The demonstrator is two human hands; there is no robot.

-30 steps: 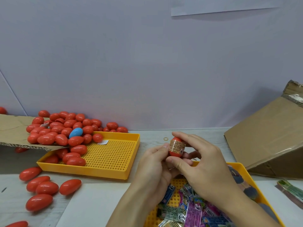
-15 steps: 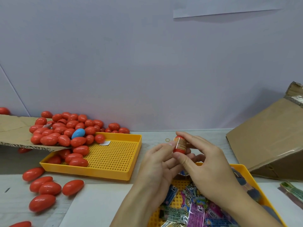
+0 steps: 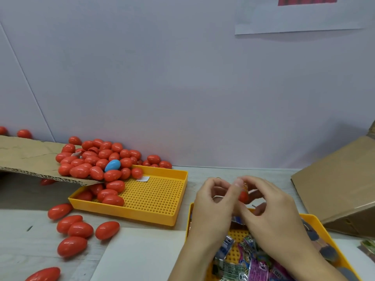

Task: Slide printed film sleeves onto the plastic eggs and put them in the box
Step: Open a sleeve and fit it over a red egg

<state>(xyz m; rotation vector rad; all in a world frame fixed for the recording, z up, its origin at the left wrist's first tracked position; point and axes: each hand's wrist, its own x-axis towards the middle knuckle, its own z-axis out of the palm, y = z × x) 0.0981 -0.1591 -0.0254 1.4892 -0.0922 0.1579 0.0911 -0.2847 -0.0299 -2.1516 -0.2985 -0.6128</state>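
Fingers of both hands, left hand (image 3: 215,201) and right hand (image 3: 272,207), pinch one red egg (image 3: 243,196).

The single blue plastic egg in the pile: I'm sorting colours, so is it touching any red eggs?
Touching. The head view shows the blue plastic egg nested among the red plastic eggs, pressed against neighbours.

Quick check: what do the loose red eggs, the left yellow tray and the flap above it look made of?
Red eggs: glossy hard plastic, judging by the highlights. Yellow tray: moulded matte plastic, perforated floor. Flap: brown corrugated cardboard, fluted edge showing.
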